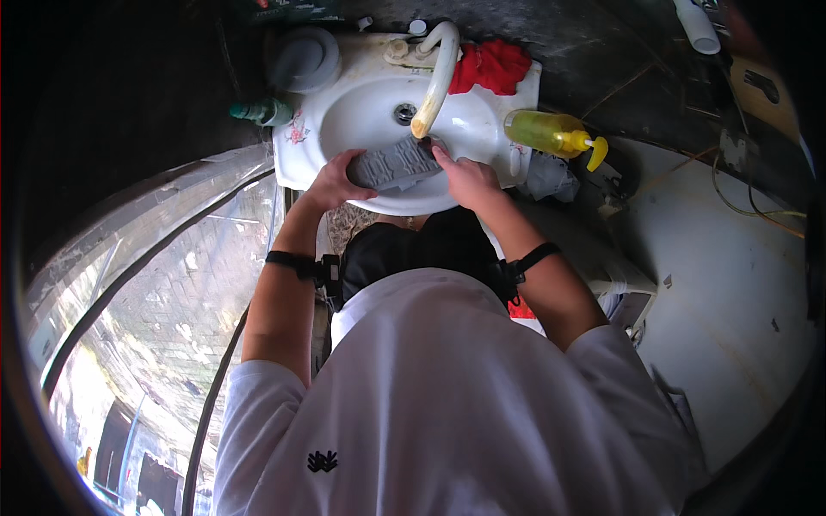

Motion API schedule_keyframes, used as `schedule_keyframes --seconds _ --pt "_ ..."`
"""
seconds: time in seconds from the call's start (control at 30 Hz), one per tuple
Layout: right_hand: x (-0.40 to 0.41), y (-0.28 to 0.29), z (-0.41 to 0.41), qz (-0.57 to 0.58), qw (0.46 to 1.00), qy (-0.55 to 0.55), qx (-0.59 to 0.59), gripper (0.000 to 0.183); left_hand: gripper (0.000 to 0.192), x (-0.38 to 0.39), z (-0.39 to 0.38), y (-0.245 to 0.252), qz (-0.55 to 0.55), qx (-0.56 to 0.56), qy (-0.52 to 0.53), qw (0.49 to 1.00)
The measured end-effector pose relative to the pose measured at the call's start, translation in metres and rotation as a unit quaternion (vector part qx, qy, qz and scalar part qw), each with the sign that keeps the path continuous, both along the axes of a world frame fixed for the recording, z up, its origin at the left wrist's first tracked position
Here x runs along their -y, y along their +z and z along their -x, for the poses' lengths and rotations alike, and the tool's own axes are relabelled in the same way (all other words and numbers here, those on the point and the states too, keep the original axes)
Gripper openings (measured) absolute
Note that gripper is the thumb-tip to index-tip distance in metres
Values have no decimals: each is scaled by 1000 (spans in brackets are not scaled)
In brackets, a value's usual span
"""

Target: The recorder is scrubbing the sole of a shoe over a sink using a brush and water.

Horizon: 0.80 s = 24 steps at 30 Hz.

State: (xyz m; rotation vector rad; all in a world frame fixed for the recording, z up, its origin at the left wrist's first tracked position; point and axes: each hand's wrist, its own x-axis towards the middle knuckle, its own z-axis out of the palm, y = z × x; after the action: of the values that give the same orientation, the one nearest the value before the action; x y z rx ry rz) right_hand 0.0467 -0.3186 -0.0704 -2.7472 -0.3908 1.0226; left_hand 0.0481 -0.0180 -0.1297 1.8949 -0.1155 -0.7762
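Note:
A grey object with a moulded, tread-like top, possibly a shoe sole, is held at a slant over the white washbasin. My left hand grips its left end, thumb along the near edge and fingers round the far side. At the other end, a digit of my right hand presses on the object beside a small dark patch; the undersides of both hands are hidden. The off-white curved faucet ends just above the object's right part. Whether water runs from it cannot be made out. The drain shows behind.
A red cloth lies on the basin's back right rim. A yellow pump bottle lies tilted at the right edge, above a clear plastic bag. Round grey-white lids or dishes and a green-capped bottle are at the left.

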Motion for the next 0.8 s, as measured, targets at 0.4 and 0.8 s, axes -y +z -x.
schedule_keyframes --seconds 0.4,0.8 --pt "21 -1 7 -6 999 14 -31 66 97 5 -2 8 -5 -4 0 1000" --pt "22 -4 14 -34 998 -27 -51 67 95 4 4 -1 -24 22 -5 999"
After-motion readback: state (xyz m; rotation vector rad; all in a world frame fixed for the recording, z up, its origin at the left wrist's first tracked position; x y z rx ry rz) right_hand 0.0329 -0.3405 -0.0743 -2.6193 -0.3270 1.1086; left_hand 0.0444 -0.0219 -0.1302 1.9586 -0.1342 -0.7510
